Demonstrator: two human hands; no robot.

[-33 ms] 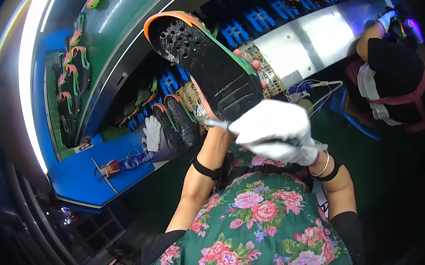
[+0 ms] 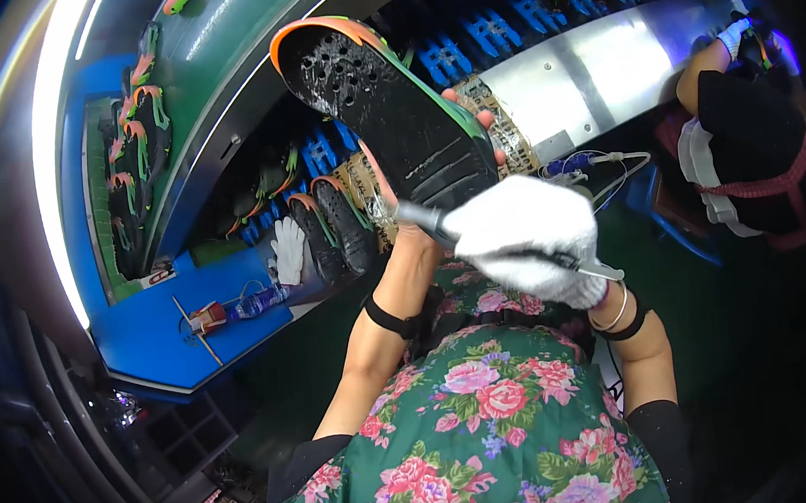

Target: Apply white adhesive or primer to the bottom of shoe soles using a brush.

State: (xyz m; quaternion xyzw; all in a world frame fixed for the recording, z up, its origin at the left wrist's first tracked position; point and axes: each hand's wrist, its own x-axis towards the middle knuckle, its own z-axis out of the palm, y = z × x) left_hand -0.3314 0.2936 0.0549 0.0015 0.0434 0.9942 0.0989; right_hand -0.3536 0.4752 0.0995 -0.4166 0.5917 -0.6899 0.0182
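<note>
A black shoe (image 2: 393, 112) with an orange and green rim is held up with its underside facing me. Holes dot its toe end, and shiny wet-looking streaks lie across the surface. My bare left hand (image 2: 381, 176) grips it from below, thumb along one side and fingertips along the other. My right hand (image 2: 528, 238), in a white glove, is closed around a slim brush-like tool (image 2: 422, 217). The tool's pale tip points left, by the heel end and my left wrist; whether it touches the shoe I cannot tell. Its other end sticks out near my right wrist.
Two similar shoes (image 2: 345, 227) stand beside a white glove (image 2: 288, 250) on the left. A blue table (image 2: 138, 335) bears a bottle (image 2: 262, 302). Blue racks (image 2: 446, 62) line a metal conveyor edge (image 2: 615, 73). A co-worker (image 2: 750, 134) sits at the far right.
My right hand has shifted slightly right with the tool, whose rear end now shows near the wrist. The shoe has barely moved.
</note>
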